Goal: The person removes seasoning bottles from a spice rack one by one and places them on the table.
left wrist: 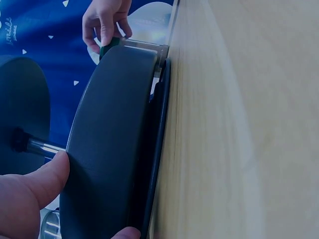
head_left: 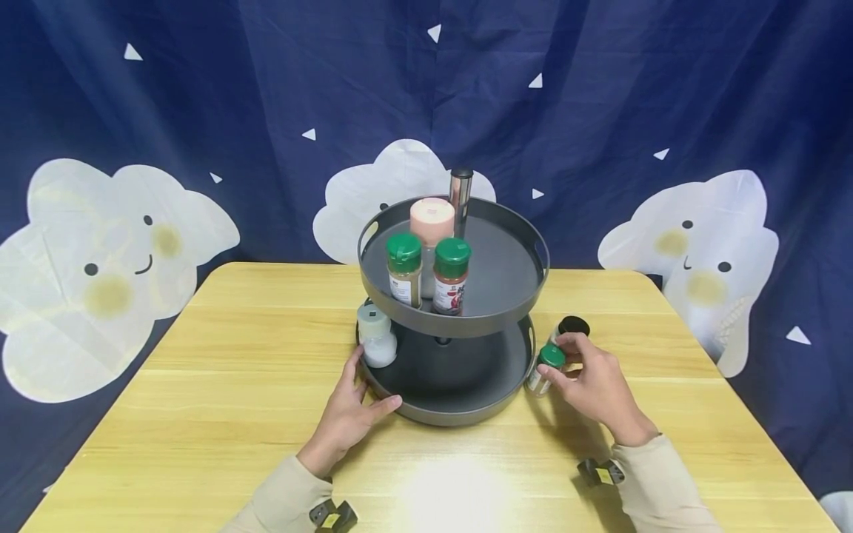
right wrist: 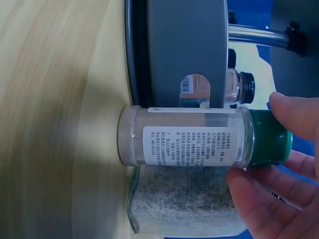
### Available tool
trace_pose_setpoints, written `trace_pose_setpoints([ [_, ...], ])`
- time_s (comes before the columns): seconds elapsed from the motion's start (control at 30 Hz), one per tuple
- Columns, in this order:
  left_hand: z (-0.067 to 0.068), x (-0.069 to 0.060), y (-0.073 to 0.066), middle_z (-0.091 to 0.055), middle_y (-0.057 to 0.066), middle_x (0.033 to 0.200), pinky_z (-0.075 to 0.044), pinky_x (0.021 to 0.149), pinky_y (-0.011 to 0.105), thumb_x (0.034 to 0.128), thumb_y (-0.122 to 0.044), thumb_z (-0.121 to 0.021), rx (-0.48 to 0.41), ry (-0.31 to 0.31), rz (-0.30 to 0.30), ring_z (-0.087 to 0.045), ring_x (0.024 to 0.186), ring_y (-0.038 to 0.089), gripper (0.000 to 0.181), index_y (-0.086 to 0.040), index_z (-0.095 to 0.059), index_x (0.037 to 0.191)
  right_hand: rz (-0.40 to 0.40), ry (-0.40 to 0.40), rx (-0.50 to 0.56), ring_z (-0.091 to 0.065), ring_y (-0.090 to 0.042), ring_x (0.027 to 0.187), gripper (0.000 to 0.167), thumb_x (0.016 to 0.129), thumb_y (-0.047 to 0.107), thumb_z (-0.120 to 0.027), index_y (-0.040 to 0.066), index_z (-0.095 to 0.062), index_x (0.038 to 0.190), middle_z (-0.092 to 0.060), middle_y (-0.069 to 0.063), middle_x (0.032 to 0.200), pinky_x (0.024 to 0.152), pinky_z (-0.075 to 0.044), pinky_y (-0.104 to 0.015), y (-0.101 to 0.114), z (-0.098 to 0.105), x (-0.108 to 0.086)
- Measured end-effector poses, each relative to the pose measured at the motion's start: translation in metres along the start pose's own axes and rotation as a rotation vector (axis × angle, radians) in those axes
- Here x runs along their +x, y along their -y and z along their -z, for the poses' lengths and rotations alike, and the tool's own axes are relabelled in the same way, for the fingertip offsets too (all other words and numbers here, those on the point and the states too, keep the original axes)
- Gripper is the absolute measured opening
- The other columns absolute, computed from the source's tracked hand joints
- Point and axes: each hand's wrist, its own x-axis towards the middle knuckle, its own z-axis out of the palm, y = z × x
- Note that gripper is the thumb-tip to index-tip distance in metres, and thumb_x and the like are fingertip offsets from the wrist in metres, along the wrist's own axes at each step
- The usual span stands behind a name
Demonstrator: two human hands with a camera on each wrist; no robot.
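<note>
in the head view, the right hand (head_left: 596,377) pinches the green cap (head_left: 552,357) of a jar (head_left: 538,381) at the right of the lower tray (head_left: 443,370), with a black-lidded jar (head_left: 573,326) close behind; lifted carelessly, the jar could knock that neighbour or clip the upper tray (head_left: 500,255), whose edge reaches out overhead. the left hand (head_left: 349,418) is spread against the lower tray's rim, clasping nothing, its fingers near a white shaker (head_left: 378,348); should the tray turn under a push, the shaker might topple, and the 2 green-capped jars (head_left: 404,274) and pink-lidded bottle (head_left: 432,222) above might wobble if the stand is jolted. in the left wrist view, the left thumb (left wrist: 55,174) merely touches the wall's upper edge, so a bump from the far side may not be checked. in the right wrist view, the hold is only on the cap: if it is loose, the jar could twist free and drop. whether its base touches the table (right wrist: 55,119), i cannot tell.
</note>
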Motion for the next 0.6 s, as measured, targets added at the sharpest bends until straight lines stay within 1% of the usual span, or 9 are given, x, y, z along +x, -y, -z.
trace_pose_setpoints([
  [0.17,0.0,0.0,0.0,0.0,0.02,0.16,-0.042,0.101,0.048,0.0775,-0.011,-0.083,0.005,0.0,0.005,-0.015,0.139,0.051,0.109,-0.012,-0.007,0.156,-0.01,-0.006,0.009,-0.066,-0.022,0.076,0.038,0.076,0.001,-0.081,-0.003,-0.058,0.105,-0.067,-0.01,0.089,0.056,-0.057,-0.027,0.003,0.003,0.001],
  [0.23,0.0,0.0,0.0,0.0,0.02,0.16,-0.042,0.101,0.048,0.0775,-0.012,-0.083,0.006,0.0,0.005,-0.015,0.139,0.051,0.109,-0.013,-0.007,0.156,-0.007,-0.015,0.011,-0.066,-0.023,0.076,0.036,0.076,0.0,-0.08,-0.003,-0.058,0.105,-0.067,-0.01,0.09,0.056,-0.057,-0.028,0.004,0.004,0.002],
  [0.37,0.0,0.0,0.0,0.0,0.02,0.16,-0.042,0.101,0.048,0.0776,-0.012,-0.083,0.01,0.0,0.001,-0.016,0.139,0.051,0.109,-0.012,-0.007,0.156,0.01,-0.032,0.007,-0.067,-0.025,0.077,0.035,0.077,0.0,-0.079,-0.003,-0.058,0.104,-0.068,-0.011,0.091,0.056,-0.058,-0.034,0.005,0.007,0.004],
  [0.47,0.001,0.0,0.0,0.001,0.02,0.16,-0.041,0.102,0.048,0.0776,-0.012,-0.083,0.003,0.003,-0.003,-0.016,0.139,0.051,0.109,-0.012,-0.006,0.156,0.015,-0.043,0.003,-0.068,-0.026,0.078,0.035,0.077,-0.001,-0.079,-0.004,-0.058,0.105,-0.068,-0.012,0.09,0.056,-0.058,-0.036,0.005,0.009,0.006],
  [0.6,0.0,0.0,0.0,0.001,0.02,0.16,-0.041,0.101,0.049,0.0775,-0.011,-0.083,-0.002,0.005,0.0,-0.015,0.138,0.052,0.11,-0.012,-0.006,0.156,0.016,-0.058,-0.002,-0.068,-0.028,0.078,0.035,0.077,-0.001,-0.078,-0.006,-0.057,0.105,-0.069,-0.014,0.089,0.057,-0.058,-0.033,0.007,0.013,0.009],
])
